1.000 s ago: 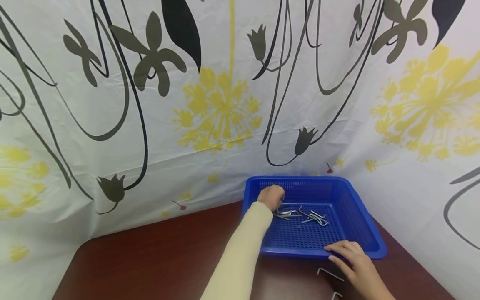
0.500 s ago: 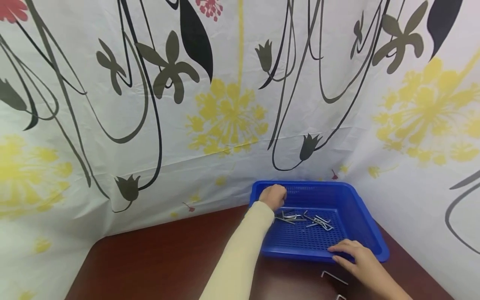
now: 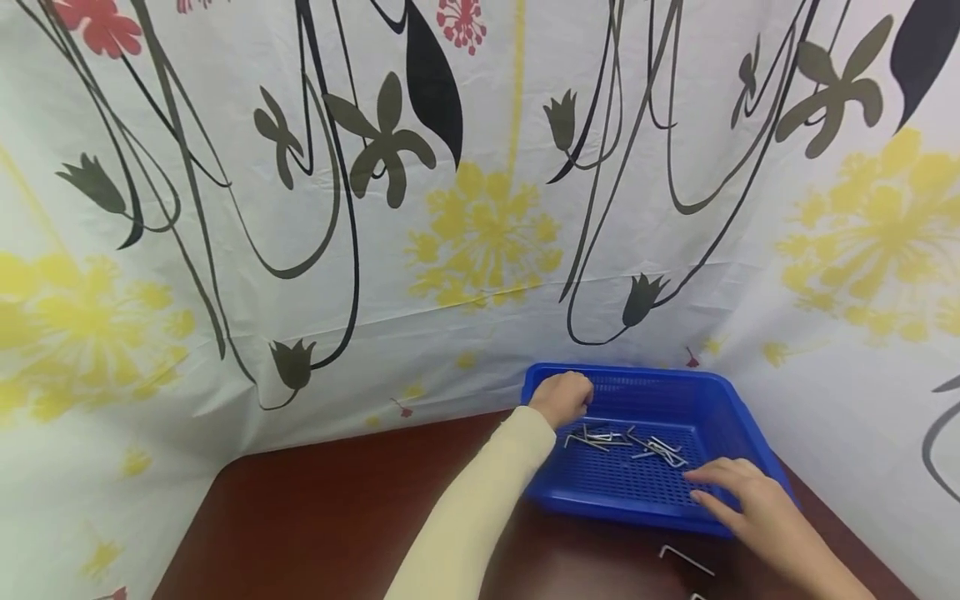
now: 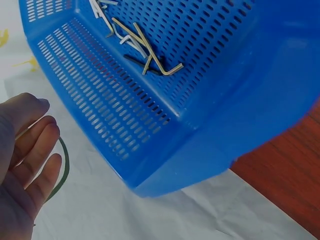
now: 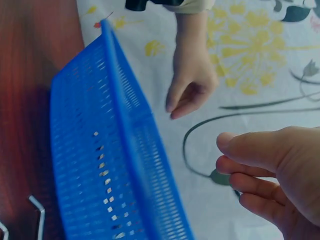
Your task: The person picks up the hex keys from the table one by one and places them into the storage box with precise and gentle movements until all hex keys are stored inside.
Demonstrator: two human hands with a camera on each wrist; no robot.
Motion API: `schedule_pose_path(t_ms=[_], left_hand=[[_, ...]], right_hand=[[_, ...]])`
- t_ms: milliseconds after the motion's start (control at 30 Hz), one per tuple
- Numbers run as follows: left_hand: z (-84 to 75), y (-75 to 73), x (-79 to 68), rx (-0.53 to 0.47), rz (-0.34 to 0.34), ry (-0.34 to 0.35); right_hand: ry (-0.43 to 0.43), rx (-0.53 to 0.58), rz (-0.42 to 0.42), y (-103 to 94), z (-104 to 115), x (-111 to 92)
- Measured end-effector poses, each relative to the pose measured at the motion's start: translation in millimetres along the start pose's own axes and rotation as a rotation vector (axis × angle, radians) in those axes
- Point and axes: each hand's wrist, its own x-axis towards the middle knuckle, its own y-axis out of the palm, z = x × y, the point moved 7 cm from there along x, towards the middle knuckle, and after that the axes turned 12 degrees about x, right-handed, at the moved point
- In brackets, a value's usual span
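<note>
A blue perforated plastic basket (image 3: pixel 615 512) holds several L-shaped hex keys (image 3: pixel 663 451) in two loose piles; one in the left wrist view is black. My left hand (image 3: pixel 561 400) hovers by the basket's back left corner. In the left wrist view its fingers curl loosely, apart from the basket wall, and no held thing shows. Near the front right rim is my right hand (image 3: pixel 757 504), thumb and fingers spread apart. The right wrist view shows nothing between them. One more hex key (image 3: pixel 686 560) lies on the table in front of the basket.
The dark reddish-brown table (image 3: pixel 337 517) extends left of the basket. A second metal piece (image 3: pixel 697 597) is cut off at the bottom edge of the head view. White flower-patterned cloth (image 3: pixel 450 350) hangs close behind and to the right of the basket.
The head view has turned, so the scene sits farther right and slightly lower. My right hand has come up slightly from the front rim. My left hand stays by the back left corner.
</note>
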Motion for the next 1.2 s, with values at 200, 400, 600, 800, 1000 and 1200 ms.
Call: schedule_pose_path(t_ms=[200,400,600,800,1000,1200], left_hand=[[2.8,-1.3,-16.3,0.0,-0.003,0.0],[9.3,-4.7,-40.8,0.027,-0.038,0.003],[6.7,-6.7,-61.5,0.038,-0.054,0.028],[1.1,-5.7,-79.3,0.035,-0.07,0.034],[-2.0,-5.1,-97.8,0.046,-0.095,0.026],[-4.6,-4.5,-116.8,0.054,-0.141,0.03]], right_hand=[[-0.05,0.004,-0.067,-14.4,19.4,1.1],[-0.136,0.03,-0.078,-18.4,37.1,-3.3],[-0.111,0.001,-0.041,-17.3,46.3,-13.1],[-0.042,-0.006,-0.005,-11.1,49.1,-20.2],[-0.068,0.022,-0.017,-6.9,51.8,-29.5],[-0.075,0.054,-0.053,-3.7,51.8,-38.9]])
